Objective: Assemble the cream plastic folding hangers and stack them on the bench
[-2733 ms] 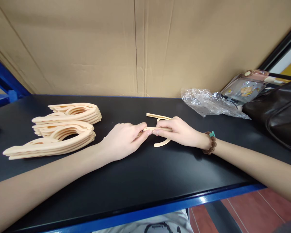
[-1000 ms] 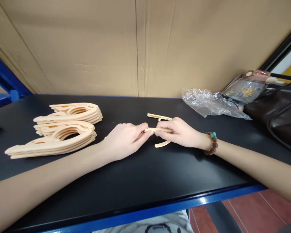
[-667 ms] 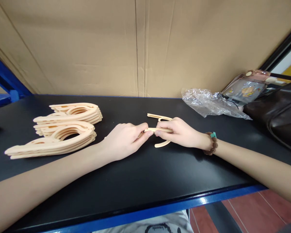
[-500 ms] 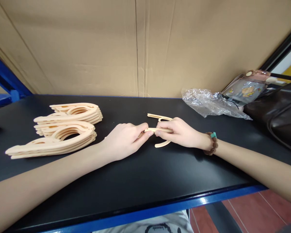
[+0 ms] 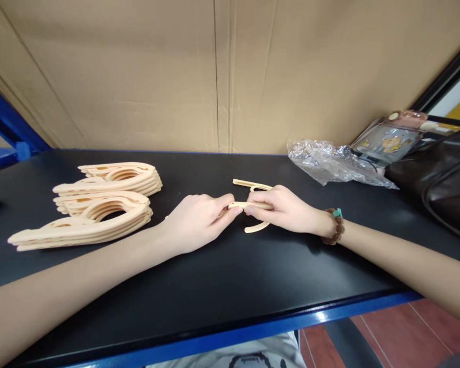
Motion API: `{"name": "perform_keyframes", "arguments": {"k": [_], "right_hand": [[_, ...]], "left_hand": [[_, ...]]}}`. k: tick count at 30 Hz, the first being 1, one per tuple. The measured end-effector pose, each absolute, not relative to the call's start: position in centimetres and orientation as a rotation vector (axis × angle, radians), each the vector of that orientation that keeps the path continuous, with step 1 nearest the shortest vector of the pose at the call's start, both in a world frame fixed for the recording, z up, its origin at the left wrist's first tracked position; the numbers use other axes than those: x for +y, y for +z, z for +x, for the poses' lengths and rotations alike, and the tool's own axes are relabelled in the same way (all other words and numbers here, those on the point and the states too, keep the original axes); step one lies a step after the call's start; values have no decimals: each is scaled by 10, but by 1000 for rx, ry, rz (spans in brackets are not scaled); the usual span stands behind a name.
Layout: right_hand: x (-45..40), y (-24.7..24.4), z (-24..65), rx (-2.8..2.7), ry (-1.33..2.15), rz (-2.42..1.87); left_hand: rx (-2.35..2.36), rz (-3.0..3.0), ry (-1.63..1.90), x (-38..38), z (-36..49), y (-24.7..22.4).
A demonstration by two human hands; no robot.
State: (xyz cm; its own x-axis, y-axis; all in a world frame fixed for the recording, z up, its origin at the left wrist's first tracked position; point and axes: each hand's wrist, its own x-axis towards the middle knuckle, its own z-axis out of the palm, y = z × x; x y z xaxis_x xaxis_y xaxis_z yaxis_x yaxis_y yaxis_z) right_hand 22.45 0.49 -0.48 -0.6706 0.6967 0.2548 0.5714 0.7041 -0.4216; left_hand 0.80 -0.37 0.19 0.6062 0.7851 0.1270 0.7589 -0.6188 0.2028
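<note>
Both hands meet over the middle of the black table. My left hand (image 5: pixel 201 222) is closed, its thumb and fingers pinching the left end of a beige plastic piece (image 5: pixel 235 205). From the other side my right hand (image 5: pixel 285 207) grips the same piece, fingers wrapped round it. Beige curved parts (image 5: pixel 256 228) stick out above and below the right hand; how they join is hidden by the fingers. To the left lie two stacks of beige folded plastic pieces that look like hangers, a back stack (image 5: pixel 138 179) and a front stack (image 5: pixel 80 230).
Crumpled clear plastic wrap (image 5: pixel 329 163) lies at the back right, beside a clear printed pouch (image 5: pixel 387 144) and a dark leather bag (image 5: pixel 437 179). Cardboard (image 5: pixel 157 76) stands behind the black table (image 5: pixel 214 286), which has a blue front edge.
</note>
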Motion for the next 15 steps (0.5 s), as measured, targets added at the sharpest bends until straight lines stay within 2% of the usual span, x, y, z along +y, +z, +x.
{"name": "perform_keyframes", "arguments": {"k": [15], "right_hand": [[4, -5, 224, -2515, 439, -983]], "left_hand": [[1300, 2709, 307, -4, 9, 2]]}}
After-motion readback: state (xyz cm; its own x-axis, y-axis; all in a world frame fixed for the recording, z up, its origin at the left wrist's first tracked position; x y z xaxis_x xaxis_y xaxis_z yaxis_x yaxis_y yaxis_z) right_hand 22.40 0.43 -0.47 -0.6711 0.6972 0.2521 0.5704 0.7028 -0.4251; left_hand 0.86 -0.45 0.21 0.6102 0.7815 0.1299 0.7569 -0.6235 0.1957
